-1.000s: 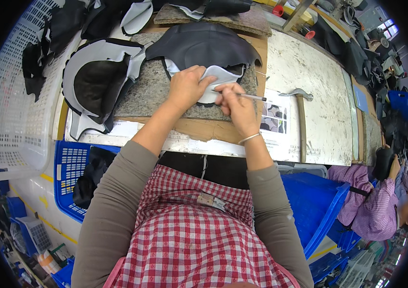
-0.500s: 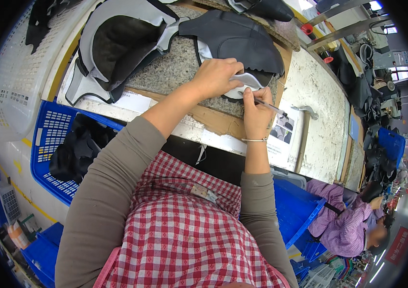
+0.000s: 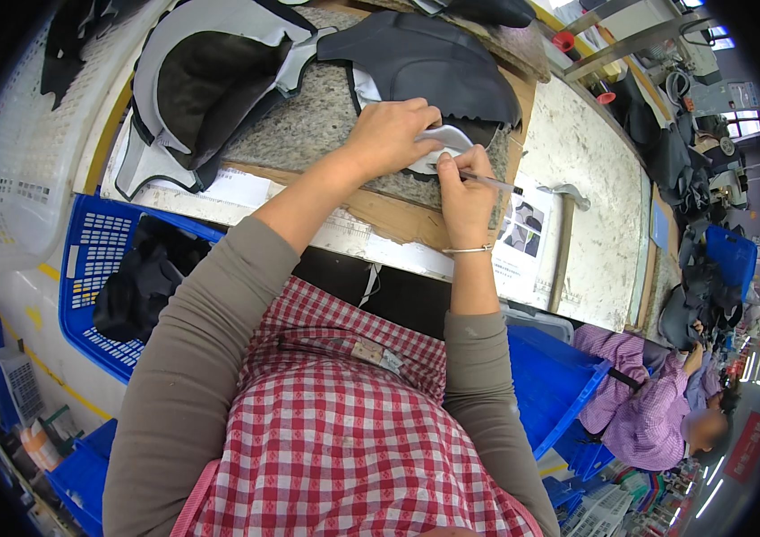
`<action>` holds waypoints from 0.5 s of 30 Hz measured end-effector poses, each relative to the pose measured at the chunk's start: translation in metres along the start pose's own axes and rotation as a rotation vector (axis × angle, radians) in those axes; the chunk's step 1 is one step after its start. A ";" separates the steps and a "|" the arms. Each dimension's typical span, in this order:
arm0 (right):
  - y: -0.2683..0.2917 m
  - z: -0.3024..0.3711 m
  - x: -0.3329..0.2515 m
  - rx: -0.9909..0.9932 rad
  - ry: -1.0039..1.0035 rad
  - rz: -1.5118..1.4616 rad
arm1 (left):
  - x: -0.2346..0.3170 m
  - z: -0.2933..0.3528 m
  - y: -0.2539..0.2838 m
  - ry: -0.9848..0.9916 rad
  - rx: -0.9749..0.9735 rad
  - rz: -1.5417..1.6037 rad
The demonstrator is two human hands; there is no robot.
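Note:
A black shoe upper [image 3: 434, 67] with a pale lining lies on the speckled grey work board [image 3: 313, 112]. My left hand [image 3: 392, 139] is closed on its near edge, folding back a pale lining flap [image 3: 445, 137]. Between the fingertips and thumb of my right hand [image 3: 467, 201] is a slim pen [image 3: 498, 184], its tip end close to the lining and its rear end pointing right. My fingers partly hide the spot where the pen meets the lining. Left of this piece, a second upper [image 3: 152, 76] rests with its grey lining and dark inside facing up.
A hammer [image 3: 562, 242] and a printed sheet [image 3: 523, 246] lie on the white table [image 3: 608, 215] to the right. Dark pieces fill a blue basket [image 3: 85, 268] below left, near a white basket [image 3: 17, 179]. Another person [image 3: 644, 416] sits at far right, beyond a blue bin [image 3: 550, 385].
Both hands have shifted slightly left in the picture, along with the upper and the board. The pen now lies a little flatter. My left hand keeps its hold on the upper.

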State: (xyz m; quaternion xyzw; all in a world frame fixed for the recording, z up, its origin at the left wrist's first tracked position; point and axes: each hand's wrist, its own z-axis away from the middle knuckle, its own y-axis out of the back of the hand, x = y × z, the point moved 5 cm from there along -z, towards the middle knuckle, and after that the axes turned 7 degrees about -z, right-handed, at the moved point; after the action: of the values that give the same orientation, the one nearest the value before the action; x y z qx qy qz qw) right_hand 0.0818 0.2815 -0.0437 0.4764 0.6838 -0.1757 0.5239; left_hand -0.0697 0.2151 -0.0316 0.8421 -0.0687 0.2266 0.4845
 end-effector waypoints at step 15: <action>0.098 0.049 -0.085 0.202 -0.022 -0.037 | 0.134 -0.081 -0.074 -0.371 0.130 0.490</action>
State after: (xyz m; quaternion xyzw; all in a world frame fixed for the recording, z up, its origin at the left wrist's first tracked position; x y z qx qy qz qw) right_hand 0.1905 0.2530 0.0372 0.5123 0.6654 -0.2586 0.4774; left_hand 0.0485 0.3361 0.0054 0.8566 -0.3424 0.1831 0.3399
